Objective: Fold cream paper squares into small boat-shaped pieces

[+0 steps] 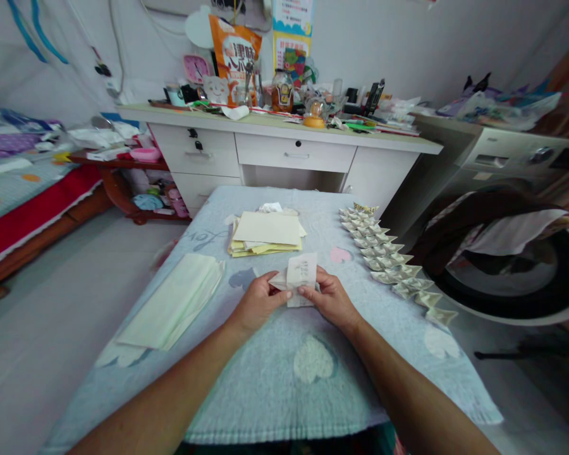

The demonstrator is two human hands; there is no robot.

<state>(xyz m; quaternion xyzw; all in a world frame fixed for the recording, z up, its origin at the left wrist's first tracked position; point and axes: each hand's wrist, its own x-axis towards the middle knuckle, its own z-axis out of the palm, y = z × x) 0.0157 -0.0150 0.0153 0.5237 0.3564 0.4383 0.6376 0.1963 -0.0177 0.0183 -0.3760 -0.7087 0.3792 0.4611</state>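
Between my two hands is a partly folded sheet of paper (302, 270) with faint printing on it, held just above the cloth. My left hand (260, 300) pinches its pointed left end between thumb and fingers. On the other side, my right hand (332, 297) grips the right edge, its thumb lying across the front. Beyond the hands lies a stack of cream and yellow paper (268, 229). To the left rests a pile of long pale green sheets (175, 300). Several folded paper boats (384, 248) stand in a slanting row on the right.
A blue patterned cloth (265, 385) covers the table. Behind it stands a white desk (294, 142) crowded with jars and a snack bag (236, 57). A washing machine (497, 151) with laundry in its door opening is at right, a bed (28, 183) at left.
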